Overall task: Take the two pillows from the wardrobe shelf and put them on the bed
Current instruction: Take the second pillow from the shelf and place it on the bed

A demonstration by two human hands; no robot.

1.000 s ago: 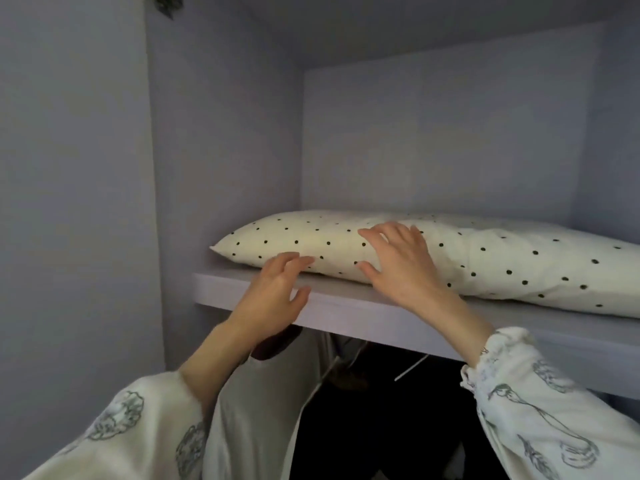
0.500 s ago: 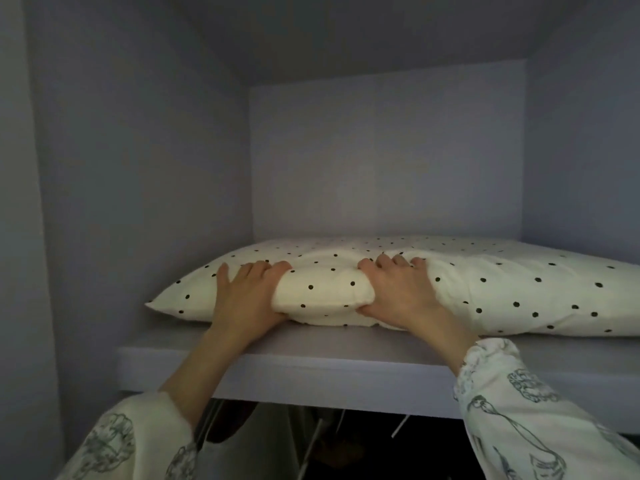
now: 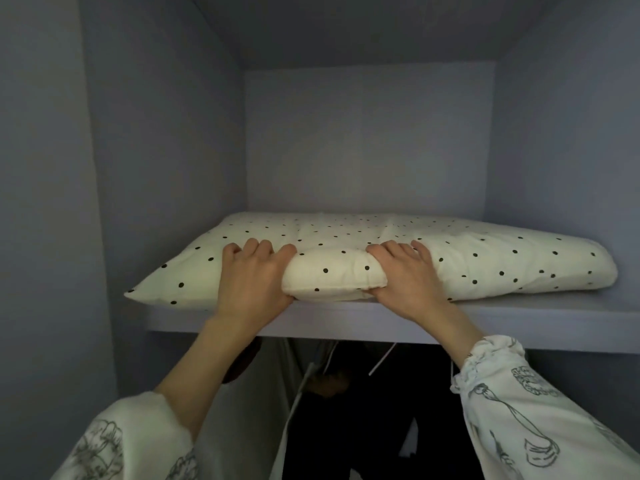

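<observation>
A cream pillow with black dots (image 3: 485, 258) lies flat on the grey wardrobe shelf (image 3: 519, 327), filling most of its width. My left hand (image 3: 249, 282) grips the pillow's front edge left of centre, fingers curled over the top. My right hand (image 3: 405, 275) grips the same edge a little to the right. The fabric between the two hands bulges up into a roll. Only one pillow shows; a second one is not visible. The bed is out of view.
The shelf sits in a narrow grey compartment with side walls (image 3: 166, 168) close on the left and right and a low ceiling above. Below the shelf hang dark and light clothes (image 3: 346, 393) on hangers.
Both hands went from reaching over the pillow to clutching its front edge, bunching the fabric between them. The view has shifted so the compartment is centred and closer.
</observation>
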